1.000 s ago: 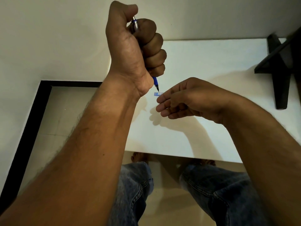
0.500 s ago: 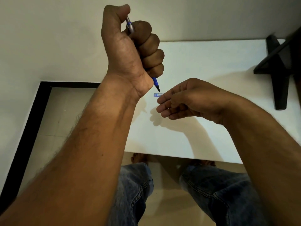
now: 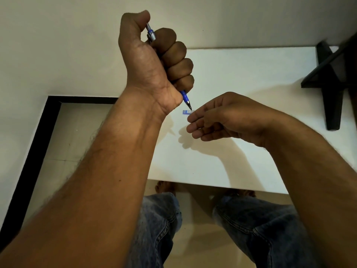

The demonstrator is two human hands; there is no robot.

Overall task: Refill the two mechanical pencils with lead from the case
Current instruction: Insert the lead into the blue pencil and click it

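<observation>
My left hand [image 3: 154, 62] is raised in a fist around a blue mechanical pencil [image 3: 185, 97], tip pointing down, thumb over its silver top end. The tip hangs just above a small blue lead case [image 3: 185, 112] lying on the white table [image 3: 251, 78]. My right hand [image 3: 218, 117] hovers to the right of the case with fingers loosely curled and close together; its fingertips almost touch the pencil tip and cover the case's right end. I cannot tell whether the right fingers pinch anything. A second pencil is not in sight.
A black stand [image 3: 330, 84] rests on the table's far right. The wall runs along the table's back edge. Below the near table edge are my knees in jeans [image 3: 260, 225] and the tiled floor [image 3: 67, 142] to the left.
My left fist with the pencil has dropped slightly and shifted left, bringing the tip closer to the right fingertips. The right hand has barely moved.
</observation>
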